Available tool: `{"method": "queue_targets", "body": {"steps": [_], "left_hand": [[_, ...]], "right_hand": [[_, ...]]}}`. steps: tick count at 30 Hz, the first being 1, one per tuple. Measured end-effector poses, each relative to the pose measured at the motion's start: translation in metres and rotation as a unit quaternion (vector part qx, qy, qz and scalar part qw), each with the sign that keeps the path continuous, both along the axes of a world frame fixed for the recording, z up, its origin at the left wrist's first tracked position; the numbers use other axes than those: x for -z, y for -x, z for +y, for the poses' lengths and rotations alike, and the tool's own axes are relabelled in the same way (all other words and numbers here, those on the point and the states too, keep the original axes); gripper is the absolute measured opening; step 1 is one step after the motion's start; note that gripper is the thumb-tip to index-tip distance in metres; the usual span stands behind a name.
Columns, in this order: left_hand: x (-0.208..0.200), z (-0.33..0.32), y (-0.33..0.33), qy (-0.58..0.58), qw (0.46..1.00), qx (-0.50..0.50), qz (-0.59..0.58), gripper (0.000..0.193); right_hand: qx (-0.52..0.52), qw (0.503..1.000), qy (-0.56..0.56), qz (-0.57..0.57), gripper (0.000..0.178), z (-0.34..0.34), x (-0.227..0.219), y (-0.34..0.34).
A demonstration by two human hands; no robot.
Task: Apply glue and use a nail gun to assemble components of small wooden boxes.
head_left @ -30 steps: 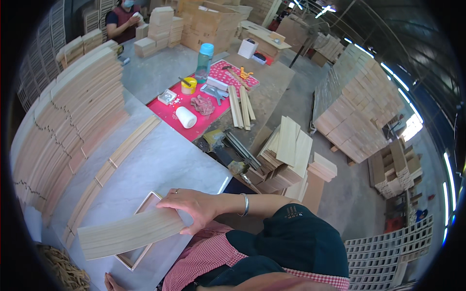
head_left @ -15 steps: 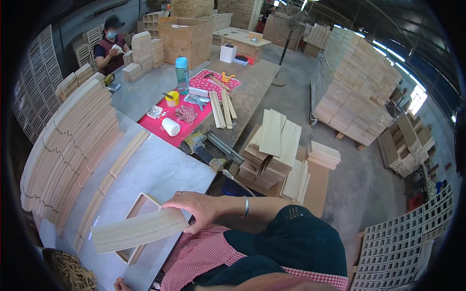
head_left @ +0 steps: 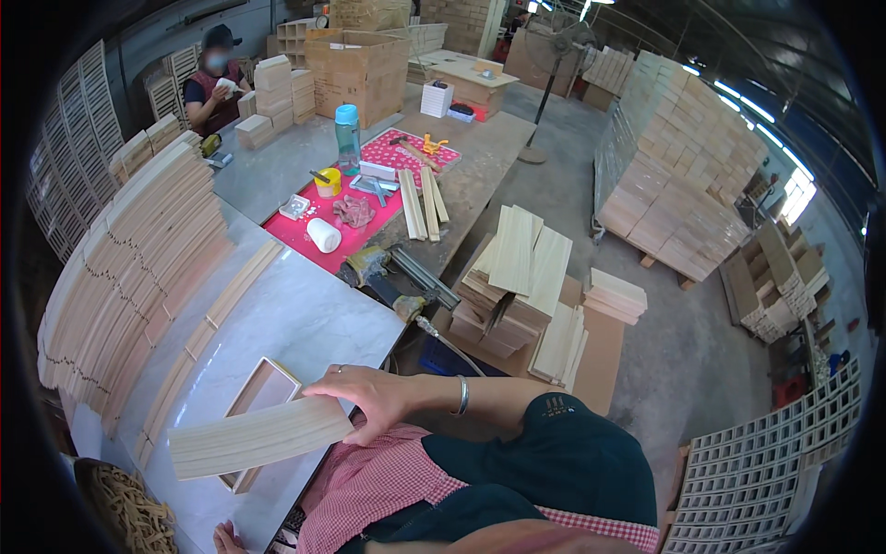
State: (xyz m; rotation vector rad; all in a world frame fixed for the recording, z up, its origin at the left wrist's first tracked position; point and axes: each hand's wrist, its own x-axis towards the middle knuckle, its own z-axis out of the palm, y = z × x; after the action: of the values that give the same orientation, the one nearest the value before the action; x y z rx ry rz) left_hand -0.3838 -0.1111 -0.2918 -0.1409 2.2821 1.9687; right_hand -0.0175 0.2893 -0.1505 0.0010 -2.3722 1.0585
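My right hand [head_left: 367,397] is closed on the right end of a thin, pale wooden board [head_left: 258,439], thumb on the near side and fingers over the far edge. Tilted slightly, the board covers the middle of a shallow rectangular wooden frame [head_left: 262,382] on the white marbled tabletop [head_left: 323,343]. Whether board and frame touch, I cannot tell. At the bottom edge, only the fingertips of my left hand [head_left: 228,538] show, slightly apart by the table's near edge, with nothing visible in them. Beyond my right hand lies an air-powered nail gun [head_left: 392,284] with a hose.
Long stacked wooden strips [head_left: 138,277] line the left side, and a container of rubber bands [head_left: 134,512] stands at lower left. A pink mat [head_left: 305,242] holds a white cup, cloth and bottle. Board stacks [head_left: 531,268] stand right. A co-worker [head_left: 214,83] sits far left.
The board in my right hand has shifted slightly left. The frame beneath appears a little higher and further left, and more of my left fingertips shows.
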Motion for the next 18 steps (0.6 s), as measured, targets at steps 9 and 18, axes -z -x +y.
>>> {"method": "queue_targets", "body": {"steps": [9, 18], "left_hand": [[0.033, -0.012, 0.002, -0.004, 0.999, -0.048, -0.011, 0.023], [0.024, 0.005, -0.003, 0.047, 0.996, -0.080, 0.007, 0.022]], "right_hand": [[-0.027, 0.998, 0.054, 0.022, 0.081, -0.009, 0.007, 0.031], [-0.056, 0.994, 0.096, -0.019, 0.083, -0.013, 0.004, 0.047]]}}
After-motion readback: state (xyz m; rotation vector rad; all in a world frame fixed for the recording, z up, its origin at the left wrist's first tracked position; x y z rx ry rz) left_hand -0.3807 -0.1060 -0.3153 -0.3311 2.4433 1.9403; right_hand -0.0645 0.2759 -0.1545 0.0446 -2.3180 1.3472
